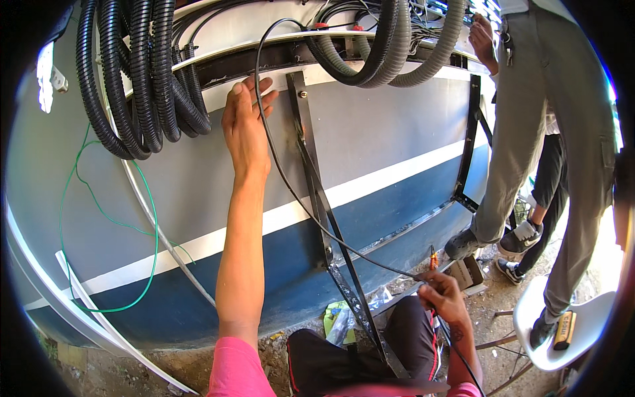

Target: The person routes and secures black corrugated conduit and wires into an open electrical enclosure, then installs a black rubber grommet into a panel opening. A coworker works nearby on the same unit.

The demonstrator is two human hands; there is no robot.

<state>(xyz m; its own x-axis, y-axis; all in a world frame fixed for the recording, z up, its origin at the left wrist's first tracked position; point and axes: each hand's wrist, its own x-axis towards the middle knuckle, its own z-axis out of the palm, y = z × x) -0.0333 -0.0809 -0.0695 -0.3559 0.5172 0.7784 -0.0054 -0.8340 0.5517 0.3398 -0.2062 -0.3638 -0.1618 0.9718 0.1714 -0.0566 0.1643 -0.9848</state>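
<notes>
A thin black cable point(289, 186) comes down from the metal frame at the top, bows past my left hand and runs to my right hand. My left hand point(249, 122) is raised toward the frame's lower edge with its fingers apart, and the cable crosses in front of its fingertips. Low on the right, above my knee, my right hand point(442, 296) is closed on the cable in a pinch. Below that hand the cable carries on past my wrist. Thick black corrugated conduit point(139, 79) hangs in coils left of my raised hand.
Grey corrugated conduit point(433, 69) loops down from the frame. Black metal brackets point(311, 145) stand out from the painted wall point(397, 119). A green wire point(157, 228) dangles at left. At right, a person point(529, 112) has one foot on a white chair point(532, 317); another person stands behind.
</notes>
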